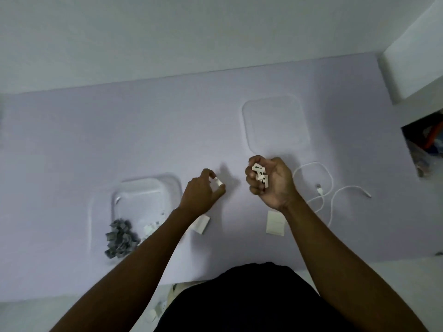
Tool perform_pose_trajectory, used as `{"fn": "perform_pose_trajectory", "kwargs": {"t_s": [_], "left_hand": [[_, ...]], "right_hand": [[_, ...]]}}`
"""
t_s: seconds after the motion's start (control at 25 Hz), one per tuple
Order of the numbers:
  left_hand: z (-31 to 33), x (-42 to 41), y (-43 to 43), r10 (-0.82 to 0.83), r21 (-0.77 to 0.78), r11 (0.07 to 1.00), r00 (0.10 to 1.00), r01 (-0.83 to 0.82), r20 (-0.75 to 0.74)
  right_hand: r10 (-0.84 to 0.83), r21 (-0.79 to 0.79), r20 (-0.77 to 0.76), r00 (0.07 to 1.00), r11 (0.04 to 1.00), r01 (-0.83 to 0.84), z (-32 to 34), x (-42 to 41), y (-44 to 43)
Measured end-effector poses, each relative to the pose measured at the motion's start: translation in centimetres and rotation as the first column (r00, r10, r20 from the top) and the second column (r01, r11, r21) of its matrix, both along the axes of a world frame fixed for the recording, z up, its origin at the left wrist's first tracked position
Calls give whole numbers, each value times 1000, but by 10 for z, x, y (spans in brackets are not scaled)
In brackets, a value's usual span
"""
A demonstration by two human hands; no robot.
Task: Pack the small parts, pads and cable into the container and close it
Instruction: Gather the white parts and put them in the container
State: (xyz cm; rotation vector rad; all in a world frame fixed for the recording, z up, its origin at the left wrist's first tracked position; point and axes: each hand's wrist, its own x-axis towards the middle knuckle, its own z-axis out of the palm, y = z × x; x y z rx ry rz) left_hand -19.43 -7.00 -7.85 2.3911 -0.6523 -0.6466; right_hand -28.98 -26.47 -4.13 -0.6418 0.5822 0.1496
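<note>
Palm-up, the right hand [268, 182] cups white small parts [260, 176] while the left hand [202, 191] pinches one white part [218, 182].

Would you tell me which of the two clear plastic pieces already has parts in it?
The container on the left: grey parts are heaped in its near corner. The lid, farther away on the right, lies flat and holds nothing.

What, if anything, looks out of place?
A few white pieces lie on the floor below the table's near edge, apparently dropped. The cable lies loose on the table.
</note>
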Motion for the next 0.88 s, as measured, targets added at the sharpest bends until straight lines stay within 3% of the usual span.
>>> {"fn": "perform_pose_trajectory", "kwargs": {"t_s": [0.16,0.32,0.56,0.88], "left_hand": [[29,28,85,260,12,966,965,-259,-25],[28,40,194,478,143,875,873,-463,-95],[2,73,259,316,416,865,949,-281,-15],[-18,97,278,58,455,887,996,-80,62]], "right_hand": [[114,-69,-63,992,991,-118,16,61,58],[291,-58,-180,940,950,-305,15,103,162],[172,-43,-384,907,978,-204,-1,109,269],[-8,-235,-513,859,963,-131,-7,125,320]]}}
